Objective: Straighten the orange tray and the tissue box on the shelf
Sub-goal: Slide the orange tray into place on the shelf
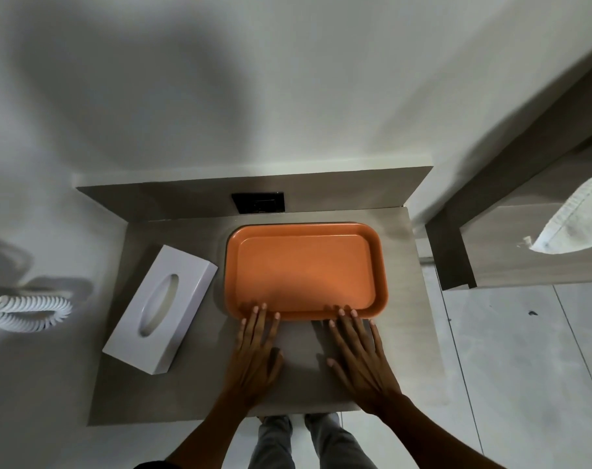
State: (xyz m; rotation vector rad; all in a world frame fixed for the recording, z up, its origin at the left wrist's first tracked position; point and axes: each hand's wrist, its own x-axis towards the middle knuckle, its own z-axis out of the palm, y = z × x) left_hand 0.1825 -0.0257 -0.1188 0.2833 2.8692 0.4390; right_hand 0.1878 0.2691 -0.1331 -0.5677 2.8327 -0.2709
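An empty orange tray lies on the grey shelf, right of centre, its long sides about parallel to the wall. A white tissue box with an oval slot lies to its left, turned at an angle to the tray. My left hand rests flat on the shelf, fingers spread, fingertips touching the tray's near rim at its left corner. Also flat with fingers apart, my right hand touches the near rim toward the right. Neither hand grips anything.
A black socket plate is set in the back panel behind the tray. A white coiled cord hangs on the wall at left. A wooden bed frame with a white pillow stands to the right, tiled floor below.
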